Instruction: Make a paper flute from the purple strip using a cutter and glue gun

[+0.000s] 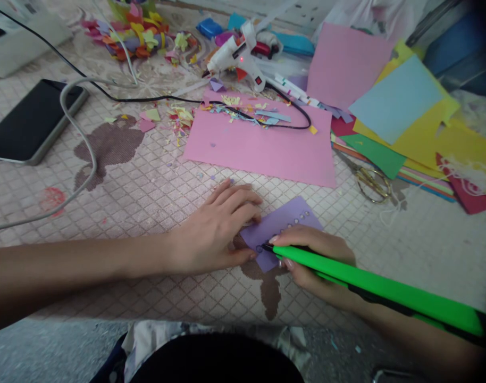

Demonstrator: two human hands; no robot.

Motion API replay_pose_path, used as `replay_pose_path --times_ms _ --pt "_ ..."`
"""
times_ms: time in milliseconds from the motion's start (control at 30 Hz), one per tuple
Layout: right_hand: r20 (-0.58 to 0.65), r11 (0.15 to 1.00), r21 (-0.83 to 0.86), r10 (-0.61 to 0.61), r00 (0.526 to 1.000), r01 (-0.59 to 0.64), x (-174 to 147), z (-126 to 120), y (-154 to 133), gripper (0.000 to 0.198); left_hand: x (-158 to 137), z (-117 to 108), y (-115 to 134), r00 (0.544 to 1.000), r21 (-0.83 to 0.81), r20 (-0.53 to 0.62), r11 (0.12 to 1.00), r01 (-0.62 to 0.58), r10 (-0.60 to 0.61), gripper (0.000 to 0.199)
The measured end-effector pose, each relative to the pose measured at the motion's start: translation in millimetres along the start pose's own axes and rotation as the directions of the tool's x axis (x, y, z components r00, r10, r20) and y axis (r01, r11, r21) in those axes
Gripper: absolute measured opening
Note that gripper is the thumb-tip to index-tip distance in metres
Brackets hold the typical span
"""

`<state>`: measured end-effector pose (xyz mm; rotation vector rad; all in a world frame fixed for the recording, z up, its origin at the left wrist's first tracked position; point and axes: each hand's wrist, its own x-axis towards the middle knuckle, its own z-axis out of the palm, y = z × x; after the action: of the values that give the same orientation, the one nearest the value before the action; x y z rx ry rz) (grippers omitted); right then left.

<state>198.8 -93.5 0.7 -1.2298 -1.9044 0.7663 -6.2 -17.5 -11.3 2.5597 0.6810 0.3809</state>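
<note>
A small purple paper piece (294, 210) lies on the patterned cloth, with a row of little pale round marks or holes across it. My left hand (215, 226) rests palm down beside it, fingers apart, fingertips and thumb at the paper's left edge. My right hand (323, 247) grips a long bright green tool (370, 282) with a narrow black tip; whether it is a pen or a punch I cannot tell. That tip touches the paper beside a dark-outlined circle near the left end. The fingers cover part of the row.
Behind the hands lies a pink sheet (262, 146) with paper scraps and a black cable on it. A white glue gun (243, 58) stands beyond. To the right are scissors (373, 183) and stacked coloured paper (398, 101). A phone (31, 125) and grey cable (92, 154) lie left.
</note>
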Motion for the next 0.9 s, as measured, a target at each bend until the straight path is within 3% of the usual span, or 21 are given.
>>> replay_pose_path --times_ms 500,600,733,900 --pt "0.060 0.999 -0.032 -0.028 0.998 0.030 -1.4 0.3 -1.4 0.031 -0.8 0.3 -0.9 1.000 0.004 -0.008 1.000 -0.014 0.014 0.038" --pt "-0.006 0.995 0.067 0.075 0.997 -0.074 -0.1 -2.1 -1.8 0.024 -0.5 0.2 -1.4 1.000 0.003 0.001 1.000 -0.016 0.016 0.037" --pt "0.038 0.912 0.300 0.282 0.959 -0.280 -4.0 -8.1 7.1 0.020 -0.8 -0.1 -1.9 1.000 -0.026 -0.009 0.999 -0.023 0.023 0.040" --pt "-0.043 0.792 0.538 0.367 0.929 -0.288 -7.9 -13.4 24.0 0.017 -1.2 -5.0 -0.3 0.997 -0.224 -0.081 0.975 0.001 -0.020 0.043"
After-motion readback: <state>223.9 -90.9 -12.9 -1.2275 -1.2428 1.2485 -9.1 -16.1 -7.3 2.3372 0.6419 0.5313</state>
